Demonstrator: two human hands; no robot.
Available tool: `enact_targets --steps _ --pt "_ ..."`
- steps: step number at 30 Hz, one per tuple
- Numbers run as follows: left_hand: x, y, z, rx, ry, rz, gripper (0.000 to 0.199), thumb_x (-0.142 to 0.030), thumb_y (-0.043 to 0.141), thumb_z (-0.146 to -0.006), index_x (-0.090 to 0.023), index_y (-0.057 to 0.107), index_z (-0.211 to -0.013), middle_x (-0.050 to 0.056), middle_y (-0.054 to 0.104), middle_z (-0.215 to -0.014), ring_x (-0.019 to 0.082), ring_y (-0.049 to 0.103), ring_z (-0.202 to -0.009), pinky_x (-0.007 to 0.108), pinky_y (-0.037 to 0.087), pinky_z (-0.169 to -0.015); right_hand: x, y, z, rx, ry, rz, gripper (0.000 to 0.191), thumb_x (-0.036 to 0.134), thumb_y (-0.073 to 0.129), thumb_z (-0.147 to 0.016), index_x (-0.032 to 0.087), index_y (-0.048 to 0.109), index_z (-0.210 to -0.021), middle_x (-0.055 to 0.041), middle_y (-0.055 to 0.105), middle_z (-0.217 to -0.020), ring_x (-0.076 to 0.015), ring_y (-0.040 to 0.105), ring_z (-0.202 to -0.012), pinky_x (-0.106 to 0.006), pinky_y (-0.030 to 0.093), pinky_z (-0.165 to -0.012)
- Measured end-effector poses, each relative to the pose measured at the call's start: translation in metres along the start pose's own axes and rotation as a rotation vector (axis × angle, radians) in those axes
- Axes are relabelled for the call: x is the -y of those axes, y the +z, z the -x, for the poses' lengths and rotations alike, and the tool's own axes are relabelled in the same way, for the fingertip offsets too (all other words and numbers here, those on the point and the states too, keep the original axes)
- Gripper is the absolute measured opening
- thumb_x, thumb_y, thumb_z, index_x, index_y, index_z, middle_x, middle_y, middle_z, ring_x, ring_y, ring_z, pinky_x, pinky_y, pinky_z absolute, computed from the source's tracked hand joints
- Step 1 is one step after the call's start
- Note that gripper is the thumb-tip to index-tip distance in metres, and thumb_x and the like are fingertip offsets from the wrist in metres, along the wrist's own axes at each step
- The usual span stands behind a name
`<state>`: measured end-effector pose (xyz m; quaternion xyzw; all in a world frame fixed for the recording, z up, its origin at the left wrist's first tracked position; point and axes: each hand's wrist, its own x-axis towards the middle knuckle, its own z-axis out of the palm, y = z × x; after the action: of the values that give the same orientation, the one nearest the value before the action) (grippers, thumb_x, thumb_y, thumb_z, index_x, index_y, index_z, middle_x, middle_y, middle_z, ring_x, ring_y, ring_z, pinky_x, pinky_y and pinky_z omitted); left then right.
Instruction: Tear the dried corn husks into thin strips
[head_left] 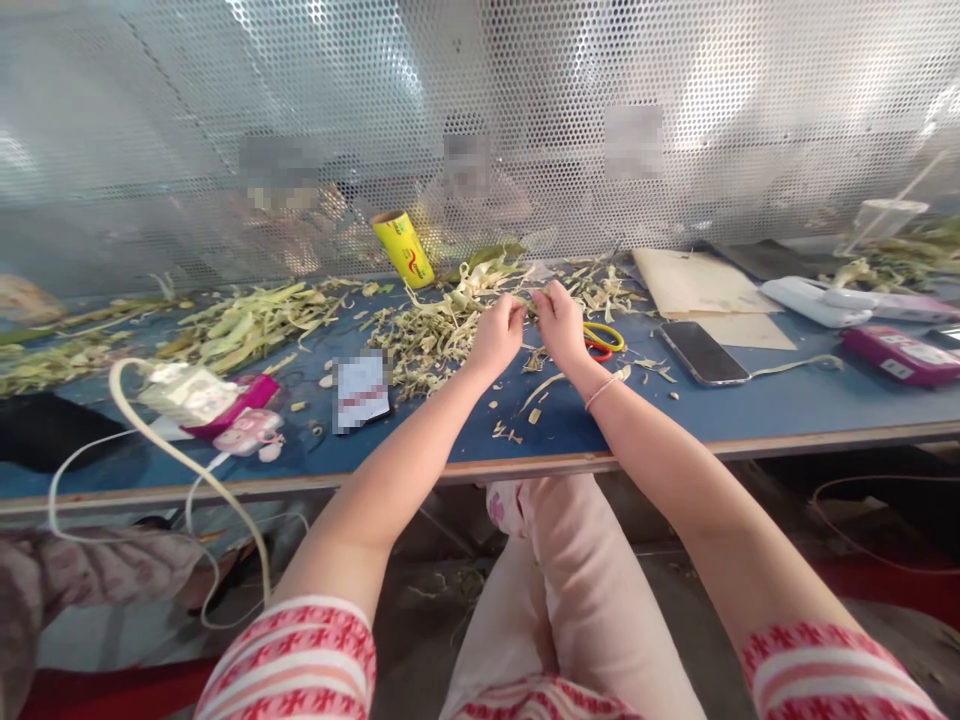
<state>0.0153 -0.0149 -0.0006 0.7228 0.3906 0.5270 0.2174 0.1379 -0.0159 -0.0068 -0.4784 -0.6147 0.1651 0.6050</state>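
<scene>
Over the blue table [420, 440], both hands are close together in front of a pile of dried plant pieces [427, 340]. My left hand [499, 335] is closed in a pinch on a thin plant piece. My right hand [559, 322] is likewise closed, its fingertips pinching the same small greenish piece, which is mostly hidden by the fingers. Just beside my right hand lie scissors with yellow and red handles [609, 337], partly hidden. Small scraps [534, 415] lie on the table below the hands.
A yellow tube [403, 250] leans near the perforated metal wall [555, 130]. Leafy strips [255, 325], a white-and-magenta device with cables [202, 400] and a small card-like screen [362, 390] lie left. A phone [703, 352], brown paper [697, 283] and a magenta case [904, 355] lie right.
</scene>
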Motion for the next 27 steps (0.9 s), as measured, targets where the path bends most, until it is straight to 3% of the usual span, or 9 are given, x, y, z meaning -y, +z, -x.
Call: enact_targets --steps 7,18,27 --pt "0.0021 0.0030 0.0026 0.042 0.048 -0.013 0.022 -0.016 0.058 -0.084 -0.021 0.046 -0.066 -0.005 0.039 -0.051 0.010 0.035 -0.049 0.026 0.028 -0.057 -0.0040 0.0003 -0.0045 -0.049 0.052 -0.013 0.032 0.028 0.049 -0.089 0.023 0.030 -0.064 0.0058 0.035 -0.058 -0.0115 0.035 -0.062 -0.026 0.034 -0.067" --pt "0.0029 0.0072 -0.0005 0.075 -0.138 0.270 0.014 -0.015 0.056 -0.082 -0.019 0.052 -0.069 -0.005 0.042 -0.052 0.008 0.036 -0.046 0.024 0.027 -0.050 -0.0034 -0.0008 -0.0062 -0.067 0.057 0.008 0.034 0.028 0.050 -0.089 0.023 0.029 -0.063 0.0060 0.034 -0.056 -0.0113 0.034 -0.060 -0.027 0.031 -0.064" --pt "0.0018 0.0009 -0.0038 0.211 -0.281 0.476 0.007 -0.021 0.060 -0.080 -0.018 0.056 -0.075 -0.009 0.033 -0.047 0.005 0.026 -0.036 0.021 0.021 -0.041 -0.0066 -0.0022 -0.0092 -0.102 0.006 0.008 0.032 0.028 0.049 -0.088 0.022 0.030 -0.063 0.0063 0.033 -0.058 -0.0106 0.033 -0.061 -0.027 0.028 -0.064"
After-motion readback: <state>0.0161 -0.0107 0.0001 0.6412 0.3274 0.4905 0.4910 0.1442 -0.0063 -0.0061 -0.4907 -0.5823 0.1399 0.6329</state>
